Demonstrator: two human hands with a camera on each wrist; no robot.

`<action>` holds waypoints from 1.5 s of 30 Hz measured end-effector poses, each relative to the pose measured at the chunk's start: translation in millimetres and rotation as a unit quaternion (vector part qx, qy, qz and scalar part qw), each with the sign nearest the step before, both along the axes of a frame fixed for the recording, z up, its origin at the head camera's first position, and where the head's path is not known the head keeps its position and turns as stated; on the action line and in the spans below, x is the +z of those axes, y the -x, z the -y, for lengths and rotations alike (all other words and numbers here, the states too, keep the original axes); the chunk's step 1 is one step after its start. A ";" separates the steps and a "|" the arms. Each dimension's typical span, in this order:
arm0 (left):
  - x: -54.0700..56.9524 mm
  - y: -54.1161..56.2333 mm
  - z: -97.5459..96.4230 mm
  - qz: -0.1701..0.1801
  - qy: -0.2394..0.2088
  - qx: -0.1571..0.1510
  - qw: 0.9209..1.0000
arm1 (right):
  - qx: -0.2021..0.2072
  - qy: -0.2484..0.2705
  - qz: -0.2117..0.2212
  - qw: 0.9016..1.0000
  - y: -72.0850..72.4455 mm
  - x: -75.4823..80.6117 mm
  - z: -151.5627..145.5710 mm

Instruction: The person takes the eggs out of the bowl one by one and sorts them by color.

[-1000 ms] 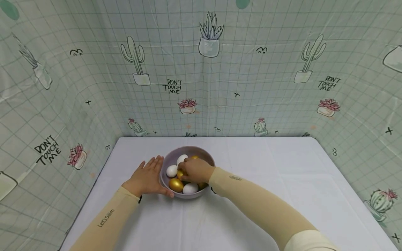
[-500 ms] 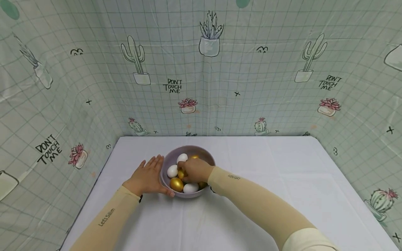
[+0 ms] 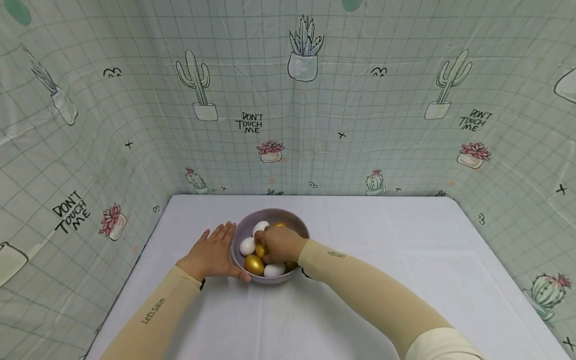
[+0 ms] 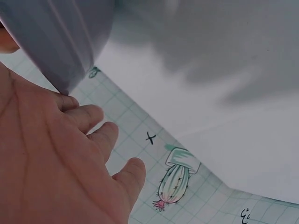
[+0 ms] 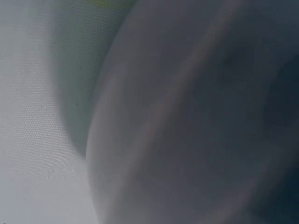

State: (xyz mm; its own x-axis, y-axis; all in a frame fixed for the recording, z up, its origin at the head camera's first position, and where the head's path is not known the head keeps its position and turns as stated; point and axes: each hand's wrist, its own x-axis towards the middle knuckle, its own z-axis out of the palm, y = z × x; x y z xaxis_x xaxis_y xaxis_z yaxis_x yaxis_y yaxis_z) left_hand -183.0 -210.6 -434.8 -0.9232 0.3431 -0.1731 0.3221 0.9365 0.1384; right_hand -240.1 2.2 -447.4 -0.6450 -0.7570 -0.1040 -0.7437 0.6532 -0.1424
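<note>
A mauve bowl (image 3: 298, 220) holds several white and gold eggs. My left hand (image 3: 211, 256) lies along its left side, fingers straight and thumb at the front rim. In the left wrist view, the fingertips meet the wall of the bowl (image 4: 65, 42). My right hand (image 3: 282, 245) reaches down inside, fingers curled round a gold egg (image 3: 260, 249). Around it lie a white egg (image 3: 247, 246), another gold egg (image 3: 254, 265) and a white egg (image 3: 274, 270) at the front. The right wrist view shows only the blurred outside of the bowl (image 5: 154, 140).
The bowl stands on a white-covered table (image 3: 382, 240). A grid-patterned cloth (image 3: 333, 110) with printed cacti rises behind and at both sides. The right forearm crosses over the bowl's right rim.
Hardly anything differs: the right hand has stayed at the gold egg in the bowl and the left hand has kept its place. The head view has shifted slightly.
</note>
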 end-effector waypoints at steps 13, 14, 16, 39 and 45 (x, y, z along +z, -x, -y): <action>-1.8 -6.1 2.1 0.011 -0.041 0.004 0.999 | 0.023 0.038 -0.001 0.999 0.2 3.9 -4.2; -2.2 -6.0 2.5 0.011 -0.044 0.004 0.999 | 0.021 0.037 0.000 0.999 -0.3 5.7 -4.1; -3.6 -4.8 2.7 0.017 -0.035 0.008 0.999 | 0.014 0.032 0.005 0.999 -0.7 9.3 -4.0; 1.1 -1.4 -1.2 0.022 -0.037 0.016 0.999 | -0.005 0.125 0.023 0.992 14.6 46.4 -39.4; 2.4 -2.1 -2.3 0.021 -0.042 0.017 0.999 | -0.012 0.164 -0.002 0.986 24.5 55.9 -68.2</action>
State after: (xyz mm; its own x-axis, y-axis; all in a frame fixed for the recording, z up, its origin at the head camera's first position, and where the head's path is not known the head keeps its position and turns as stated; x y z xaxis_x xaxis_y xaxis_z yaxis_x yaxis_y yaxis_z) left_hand -180.8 -208.2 -432.4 -0.9273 0.3268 -0.1827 0.2828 0.9311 0.2303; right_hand -264.6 70.4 -391.5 -0.6637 -0.7333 0.1473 -0.7291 0.5904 -0.3462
